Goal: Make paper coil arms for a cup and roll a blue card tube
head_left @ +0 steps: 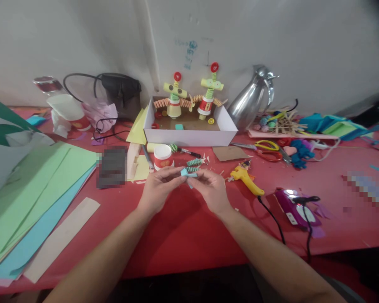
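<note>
With both hands' fingers (180, 180) pinched shut on the light-blue paper strip (187, 172), crease squarely, keeping edges aligned above the worktop (183, 227).

A craft workspace: red table (183, 235) strewn with coloured paper sheets (34, 185), scissors (265, 149), a yellow glue gun (246, 179), paper-cup figures (191, 99) in a white box (189, 135).

The left hand (159, 187) and right hand (210, 189) meet over the table (183, 227), pinching a folded paper strip (187, 172) between them. Behind them stands a paper cup (163, 157), behind that an open box (189, 126) with two figures inside. Paper sheets (34, 185) lie left, a glue gun (246, 179) right, scissors (265, 149) behind it
</note>
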`<state>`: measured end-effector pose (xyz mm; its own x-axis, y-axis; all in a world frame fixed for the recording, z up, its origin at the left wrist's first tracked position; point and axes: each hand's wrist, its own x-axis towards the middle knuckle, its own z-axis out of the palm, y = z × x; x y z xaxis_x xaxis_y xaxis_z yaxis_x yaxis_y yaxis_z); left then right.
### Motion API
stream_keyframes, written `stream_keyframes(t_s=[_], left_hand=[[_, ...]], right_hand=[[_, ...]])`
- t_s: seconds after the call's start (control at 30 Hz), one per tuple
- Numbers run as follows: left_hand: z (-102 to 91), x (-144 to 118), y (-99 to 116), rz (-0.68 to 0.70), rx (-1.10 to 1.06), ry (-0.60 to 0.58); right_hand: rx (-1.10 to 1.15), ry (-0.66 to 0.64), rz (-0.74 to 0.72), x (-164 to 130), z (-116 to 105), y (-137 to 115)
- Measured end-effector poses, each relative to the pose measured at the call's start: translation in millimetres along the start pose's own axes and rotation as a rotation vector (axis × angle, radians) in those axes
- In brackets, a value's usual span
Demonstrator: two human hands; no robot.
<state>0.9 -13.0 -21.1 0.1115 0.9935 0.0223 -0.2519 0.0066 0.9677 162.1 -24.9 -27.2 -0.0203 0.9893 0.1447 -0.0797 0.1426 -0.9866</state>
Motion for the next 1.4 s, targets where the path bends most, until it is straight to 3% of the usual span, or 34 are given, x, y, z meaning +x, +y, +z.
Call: stream_keyframes(t_s=[0.1,0.2,0.3,0.47,0.63,0.8,1.4], left_hand=[[0.6,1.6,4.9,-0.094,-0.081,0.029],[0.1,3.8,8.4,-0.202,-0.133,0.046],[-0.9,4.9,8.9,-0.293,-0.139,0.034],[-4.2,5.5,5.6,-0.337,-0.143,-0.038],[-6.9,5.3,3.6,-0.387,-0.128,-0.038],[-7.3,4.0,2.7,-0.367,-0.117,-0.051],[-0.8,1.9,1.3,-0.028,0.115,-0.044]], right_hand=[[-0.112,0.003,-0.089,-0.3,-4.8,0.0],[-0.343,0.046,-0.387,2.5,-13.4,-0.7],[-0.605,-0.018,-0.687,8.1,-22.0,-0.7],[-0.781,-0.065,-0.900,14.2,-30.8,0.3],[-0.863,-0.093,-1.059,12.9,-34.3,-3.4],[-0.866,-0.044,-1.047,11.5,-30.3,-2.6],[-0.633,0.026,-0.652,6.4,-16.5,-2.4]])
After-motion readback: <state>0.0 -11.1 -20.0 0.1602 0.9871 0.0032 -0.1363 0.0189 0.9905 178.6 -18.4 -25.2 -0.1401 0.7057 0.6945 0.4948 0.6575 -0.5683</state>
